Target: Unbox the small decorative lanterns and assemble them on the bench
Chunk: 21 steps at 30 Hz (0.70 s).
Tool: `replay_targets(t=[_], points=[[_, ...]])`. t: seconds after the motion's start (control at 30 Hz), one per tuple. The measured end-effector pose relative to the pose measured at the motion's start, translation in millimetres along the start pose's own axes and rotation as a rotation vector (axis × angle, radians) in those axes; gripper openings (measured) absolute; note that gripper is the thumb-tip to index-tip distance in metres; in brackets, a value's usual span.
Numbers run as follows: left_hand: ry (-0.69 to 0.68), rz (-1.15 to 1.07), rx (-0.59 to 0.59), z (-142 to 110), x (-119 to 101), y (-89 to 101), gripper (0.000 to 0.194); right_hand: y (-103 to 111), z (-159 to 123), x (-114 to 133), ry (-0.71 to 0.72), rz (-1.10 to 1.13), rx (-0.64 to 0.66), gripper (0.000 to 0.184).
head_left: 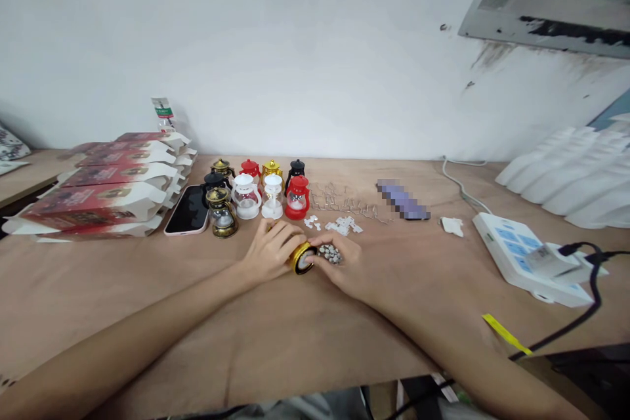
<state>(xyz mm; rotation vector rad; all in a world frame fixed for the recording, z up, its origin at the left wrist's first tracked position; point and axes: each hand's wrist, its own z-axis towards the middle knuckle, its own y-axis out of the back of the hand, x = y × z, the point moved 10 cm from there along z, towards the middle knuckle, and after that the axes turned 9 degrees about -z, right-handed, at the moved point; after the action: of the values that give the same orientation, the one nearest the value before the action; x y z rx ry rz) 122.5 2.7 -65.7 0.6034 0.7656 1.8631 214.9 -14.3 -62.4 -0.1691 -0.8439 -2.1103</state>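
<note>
My left hand (275,248) is wrapped round a gold miniature lantern (297,264), which lies tipped on its side with its round base turned toward me and to the right. The fingers cover most of its body. My right hand (343,264) grips the base rim, its thumb pressed on the base's pale centre and its index finger bent over the top. Just behind the right thumb lies a small pile of button cells (331,252). Small white plastic pieces (344,226) are scattered beyond the hands.
Several miniature lanterns (246,195) stand upright behind my left hand. A phone (188,211) and stacked red boxes (103,203) are at the left. Thin bent wires (344,205) and a purple phone-shaped item (402,199) lie beyond. A power strip (526,256) with cables sits right.
</note>
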Motion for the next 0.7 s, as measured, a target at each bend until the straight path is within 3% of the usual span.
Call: replay_targets(t=[0.17, 0.7], points=[[0.021, -0.058, -0.040, -1, 4, 4.7, 0.022, 5, 1, 14, 0.165, -0.010, -0.008, 0.024], [0.009, -0.054, -0.036, -1, 3, 3.5, 0.018, 8, -1, 21, 0.195, -0.083, -0.055, 0.022]])
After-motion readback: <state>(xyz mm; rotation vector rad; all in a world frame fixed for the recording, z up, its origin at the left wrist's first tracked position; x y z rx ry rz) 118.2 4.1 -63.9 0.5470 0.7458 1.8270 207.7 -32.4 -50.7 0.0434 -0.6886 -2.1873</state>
